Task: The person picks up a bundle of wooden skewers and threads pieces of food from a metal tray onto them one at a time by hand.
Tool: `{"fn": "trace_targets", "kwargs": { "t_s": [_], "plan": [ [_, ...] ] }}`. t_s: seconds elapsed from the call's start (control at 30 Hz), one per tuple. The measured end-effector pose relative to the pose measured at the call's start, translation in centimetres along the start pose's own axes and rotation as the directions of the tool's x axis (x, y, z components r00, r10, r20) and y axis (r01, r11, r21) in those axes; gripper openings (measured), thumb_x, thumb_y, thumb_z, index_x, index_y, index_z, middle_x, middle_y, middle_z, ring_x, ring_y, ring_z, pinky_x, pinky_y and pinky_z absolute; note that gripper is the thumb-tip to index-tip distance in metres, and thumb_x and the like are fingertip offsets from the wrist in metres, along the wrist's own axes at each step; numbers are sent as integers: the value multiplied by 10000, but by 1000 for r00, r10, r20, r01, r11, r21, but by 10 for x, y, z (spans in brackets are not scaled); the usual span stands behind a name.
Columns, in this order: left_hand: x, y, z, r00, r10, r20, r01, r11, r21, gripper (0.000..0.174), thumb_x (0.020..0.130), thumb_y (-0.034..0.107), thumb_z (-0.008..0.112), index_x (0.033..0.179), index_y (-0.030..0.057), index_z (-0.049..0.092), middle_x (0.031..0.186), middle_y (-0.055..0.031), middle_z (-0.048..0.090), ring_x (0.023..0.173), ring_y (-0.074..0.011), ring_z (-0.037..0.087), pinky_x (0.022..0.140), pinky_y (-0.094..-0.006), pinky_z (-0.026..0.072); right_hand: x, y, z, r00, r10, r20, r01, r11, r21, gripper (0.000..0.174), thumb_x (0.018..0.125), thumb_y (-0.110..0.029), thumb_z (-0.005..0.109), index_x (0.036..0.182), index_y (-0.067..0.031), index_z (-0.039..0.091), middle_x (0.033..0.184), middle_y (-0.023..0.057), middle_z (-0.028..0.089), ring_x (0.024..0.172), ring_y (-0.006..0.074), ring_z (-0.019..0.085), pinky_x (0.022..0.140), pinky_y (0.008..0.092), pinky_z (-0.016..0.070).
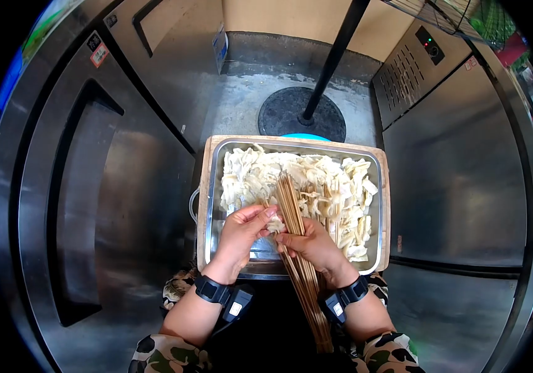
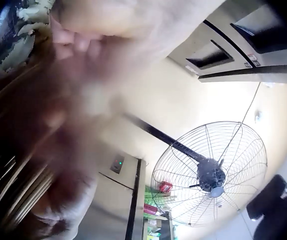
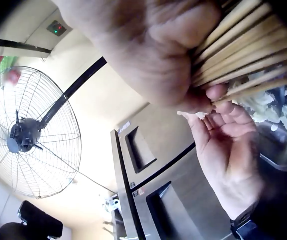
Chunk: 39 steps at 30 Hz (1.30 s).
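skewers [image 1: 304, 278] over tray [image 1: 260, 253] between cabinets [image 1: 459, 186]

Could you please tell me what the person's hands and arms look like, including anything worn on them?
The left hand and right hand are ungloved. Each wrist wears a black strap with a dark, boxy device bearing a whitish patch. The sleeves are camouflage, in green, black and pale patches, and leave the forearms bare.

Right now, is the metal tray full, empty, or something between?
Partly full: pale slices cover much of the metal tray, but the head view shows bare metal at its near left.
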State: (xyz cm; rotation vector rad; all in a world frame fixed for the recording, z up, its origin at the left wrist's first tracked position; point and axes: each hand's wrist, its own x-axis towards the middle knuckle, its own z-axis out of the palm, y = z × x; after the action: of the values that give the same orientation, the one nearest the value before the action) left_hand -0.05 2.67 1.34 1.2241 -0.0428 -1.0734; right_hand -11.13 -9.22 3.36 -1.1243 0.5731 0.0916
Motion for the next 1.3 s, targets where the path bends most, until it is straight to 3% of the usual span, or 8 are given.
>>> {"fn": "trace_targets", "kwargs": {
  "t_s": [0.1,0.2,0.37,0.5,0.6,0.73,1.03,1.3],
  "plan": [
    [1,-2,1,1000,-8,-27,7,998,-54,177,838,213,639,932,63,643,780,27,617,667,-20,514,606,-164,423,5,12,-3,998,-45,-34,44,999,-27,138,813,-42,624,940,-21,574,679,29,600,551,64,516,497,174,407],
    [7,-2,3,997,64,-38,-62,996,69,152,849,195,626,890,50,647,727,42,585,646,-21,492,579,-165,397,-6,-4,5,969,-193,-154,182,980,-85,146,814,-26,615,953,-14,570,686,21,584,560,59,516,503,171,407],
    [16,-9,8,986,161,35,-163,985,58,131,834,136,635,898,25,609,717,15,565,652,-50,498,600,-191,417,-15,-6,-8,947,-14,321,-93,944,317,178,855,-124,582,963,15,607,805,72,616,657,130,611,594,219,502],
    [22,-21,6,929,367,-47,-339,896,285,127,869,100,569,974,29,576,797,-7,581,672,-59,509,609,-196,431,-9,-3,-3,986,75,149,-111,961,252,182,848,-74,580,989,39,598,952,122,629,876,171,621,805,272,510],
    [14,-1,11,971,232,-57,-227,970,89,139,875,118,568,986,35,571,821,-13,588,677,-51,515,605,-192,442,-6,-3,-4,995,50,83,-70,963,259,183,842,-48,580,1000,43,593,931,118,633,906,182,619,841,288,504],
    [11,5,7,972,219,85,-223,974,37,135,862,156,604,933,44,581,757,1,593,639,-43,529,589,-175,449,1,9,-4,990,-10,138,-10,990,142,203,833,-70,610,1017,13,604,894,80,646,791,126,595,725,234,482],
    [4,12,2,984,177,-31,-178,984,-14,91,841,136,627,880,56,613,722,-2,604,629,-52,551,575,-187,459,-1,2,-1,991,94,98,-113,973,200,214,820,-100,638,1012,-8,619,916,63,658,748,92,573,701,218,462],
    [-2,18,-4,956,293,-3,-292,954,70,358,848,54,574,1194,40,480,792,-54,638,643,-56,554,598,-183,460,5,9,-7,995,84,49,-88,992,86,166,816,-104,641,952,-9,628,885,70,658,713,81,575,623,190,450]
  ]
}}
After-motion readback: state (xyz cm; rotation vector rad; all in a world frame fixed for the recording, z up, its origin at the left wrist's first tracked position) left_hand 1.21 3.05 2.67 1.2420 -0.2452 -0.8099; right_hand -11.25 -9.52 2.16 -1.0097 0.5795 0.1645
